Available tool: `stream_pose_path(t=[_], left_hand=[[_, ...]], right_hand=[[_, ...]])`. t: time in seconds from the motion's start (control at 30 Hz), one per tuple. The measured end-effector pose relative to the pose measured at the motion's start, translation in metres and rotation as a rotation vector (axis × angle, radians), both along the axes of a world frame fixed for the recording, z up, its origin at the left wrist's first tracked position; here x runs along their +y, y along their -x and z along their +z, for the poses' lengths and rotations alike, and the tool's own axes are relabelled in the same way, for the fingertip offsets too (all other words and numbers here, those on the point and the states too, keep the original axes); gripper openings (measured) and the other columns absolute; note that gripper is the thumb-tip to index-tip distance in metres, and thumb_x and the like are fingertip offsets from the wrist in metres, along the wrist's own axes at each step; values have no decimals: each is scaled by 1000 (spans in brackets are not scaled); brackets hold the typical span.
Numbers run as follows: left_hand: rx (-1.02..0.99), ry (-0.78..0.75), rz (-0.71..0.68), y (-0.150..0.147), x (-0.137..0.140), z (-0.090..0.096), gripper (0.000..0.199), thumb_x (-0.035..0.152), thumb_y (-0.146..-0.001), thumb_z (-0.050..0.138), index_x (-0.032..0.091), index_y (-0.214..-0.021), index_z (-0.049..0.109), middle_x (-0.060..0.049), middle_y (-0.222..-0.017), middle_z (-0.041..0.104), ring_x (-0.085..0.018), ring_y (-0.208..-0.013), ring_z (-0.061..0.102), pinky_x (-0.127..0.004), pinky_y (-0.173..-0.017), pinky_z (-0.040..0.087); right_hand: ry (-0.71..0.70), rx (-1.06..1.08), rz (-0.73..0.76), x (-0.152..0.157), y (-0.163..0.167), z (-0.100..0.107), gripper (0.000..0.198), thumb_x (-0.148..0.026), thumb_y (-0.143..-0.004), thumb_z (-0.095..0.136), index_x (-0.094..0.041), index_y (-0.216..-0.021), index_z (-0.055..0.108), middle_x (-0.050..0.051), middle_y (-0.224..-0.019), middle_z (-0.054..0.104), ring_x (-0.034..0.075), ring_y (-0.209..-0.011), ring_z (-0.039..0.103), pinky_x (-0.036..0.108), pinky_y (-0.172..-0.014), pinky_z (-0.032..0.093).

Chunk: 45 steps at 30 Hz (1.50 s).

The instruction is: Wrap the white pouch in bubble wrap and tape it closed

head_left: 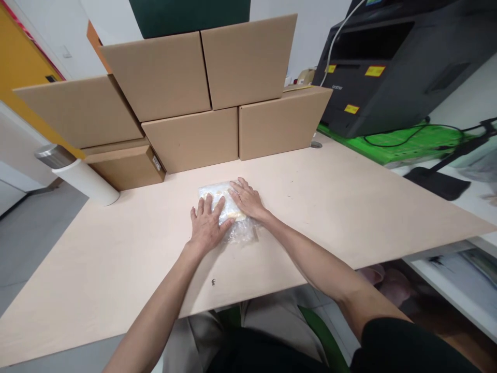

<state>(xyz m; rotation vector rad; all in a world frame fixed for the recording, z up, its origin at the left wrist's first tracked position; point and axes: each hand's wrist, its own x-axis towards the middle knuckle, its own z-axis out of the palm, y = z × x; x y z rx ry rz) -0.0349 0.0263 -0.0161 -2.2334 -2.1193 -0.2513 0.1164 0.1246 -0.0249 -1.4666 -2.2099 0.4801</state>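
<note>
On the pale wooden table lies a flat, light-coloured packet (219, 189) in clear plastic wrapping. The loose, crinkled end of the clear plastic (241, 231) sticks out toward me. My left hand (207, 223) rests on the packet's left side, palm down, with its fingers spread. Across the upper right part lies my right hand (247, 200), also flat with fingers stretched out. Both hands touch the packet from above and partly hide it; what is inside the wrapping I cannot make out.
Cardboard boxes (190, 142) stand stacked along the table's (128, 248) back edge. A white bottle with a metal cap (87, 178) is at the back left, beside a smaller carton (124, 168). A dark printer (373, 72) sits on a green surface (435, 142) at the right.
</note>
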Motion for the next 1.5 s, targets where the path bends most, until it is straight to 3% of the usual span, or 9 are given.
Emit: stream_pose_path(t=[0.2, 0.4, 0.47, 0.57, 0.7, 0.8, 1.1, 1.37, 1.5], left_hand=[[-25, -80, -8, 3, 0, -5, 71, 62, -92, 44, 26, -152, 39, -18, -162, 25, -42, -148, 22, -64, -113, 22], [-46, -175, -165, 5, -12, -9, 80, 67, -86, 50, 25, -153, 38, -16, -165, 18, -40, -151, 12, -67, -116, 2], [-111, -175, -168, 4, -14, -8, 69, 60, -94, 41, 25, -152, 39, -14, -165, 20, -36, -152, 12, -65, -117, -1], [-296, -135, -64, 9, -12, -7, 56, 47, -102, 22, 28, -153, 36, -10, -164, 24, -28, -152, 17, -62, -119, 8], [-335, 0, -9, 29, -6, -3, 68, 60, -94, 40, 32, -155, 29, -9, -166, 18, -34, -152, 16, -67, -116, 10], [-266, 126, -65, 41, -3, -2, 90, 69, -83, 54, 32, -158, 19, -11, -167, 11, -38, -151, 14, -68, -116, 8], [-238, 209, -106, 47, 1, -3, 129, 71, -68, 70, 22, -159, -8, -19, -166, 4, -39, -152, 5, -65, -118, 6], [-387, 267, -304, 83, 4, 7, 93, 55, -88, 57, 29, -160, 4, -10, -167, 6, -29, -153, 7, -50, -121, 19], [-316, 255, -231, 89, 8, 8, 106, 58, -79, 68, 31, -160, 6, -11, -166, 7, -35, -152, 6, -59, -120, 15]], right_hand=[[63, 67, 25, 6, -5, -2, 56, -49, -101, 33, -26, -150, 42, 11, -163, 24, 36, -140, 39, 56, -111, 32], [160, 474, 30, 13, -18, -6, 58, -50, -100, 32, -21, -150, 42, 9, -159, 35, 23, -147, 32, 41, -120, 25], [207, 562, 8, 12, -22, -3, 64, -54, -98, 36, -22, -154, 35, 10, -160, 32, 24, -147, 31, 42, -120, 26], [303, 481, 110, 8, -31, 5, 96, -62, -83, 62, -23, -159, 19, 12, -164, 20, 32, -150, 22, 51, -120, 21], [385, 330, 326, 8, -47, 14, 130, -56, -60, 85, -25, -160, 9, 14, -166, 8, 35, -152, 11, 54, -121, 17], [370, 301, 409, 11, -55, 13, 134, -51, -54, 89, -26, -160, 10, 13, -167, 7, 34, -153, 10, 54, -121, 18], [355, 225, 495, 22, -65, 1, 133, -48, -49, 92, -22, -158, 22, 14, -164, 19, 33, -152, 15, 51, -122, 15], [363, 153, 470, 23, -67, -2, 138, -48, -43, 94, -28, -159, 20, 12, -166, 12, 35, -153, 7, 55, -121, 12], [330, 147, 473, 24, -67, -4, 134, -50, -45, 93, -30, -158, 24, 10, -167, 11, 35, -153, 6, 55, -121, 12]])
